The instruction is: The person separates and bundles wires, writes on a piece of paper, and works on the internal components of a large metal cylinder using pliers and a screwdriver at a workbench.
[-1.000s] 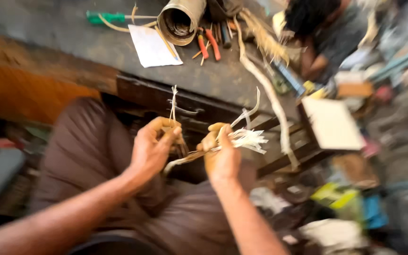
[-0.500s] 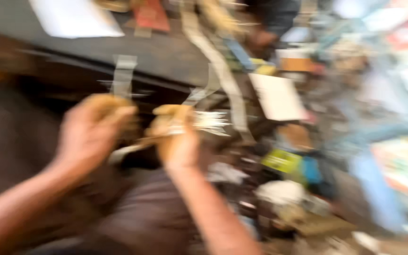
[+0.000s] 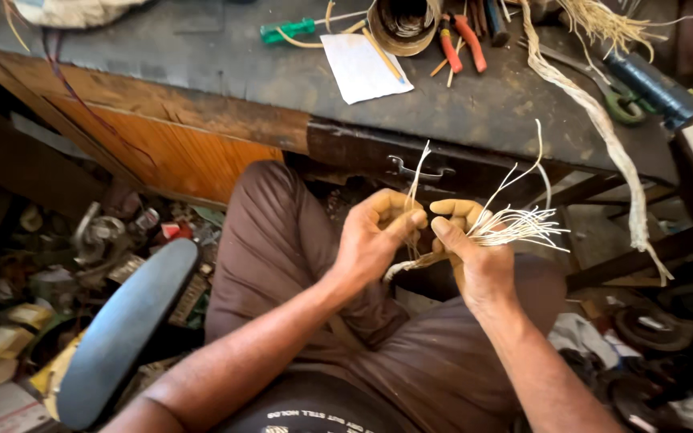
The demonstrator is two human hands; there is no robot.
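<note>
A bundle of pale fibre strands [image 3: 515,226] (frayed ends fanning right) sits above the lap, near the desk [image 3: 226,72] drawer; the left hand [image 3: 374,240] pinches some strands, the right hand [image 3: 475,256] clasps the bundle.

A white paper sheet [image 3: 364,67] lies flat on the dark bench [image 3: 226,72], roughly rectangular, just below the round tin [image 3: 401,22]. Small yellow and white packets [image 3: 3,341] lie blurred on the floor, left of the bench.
</note>
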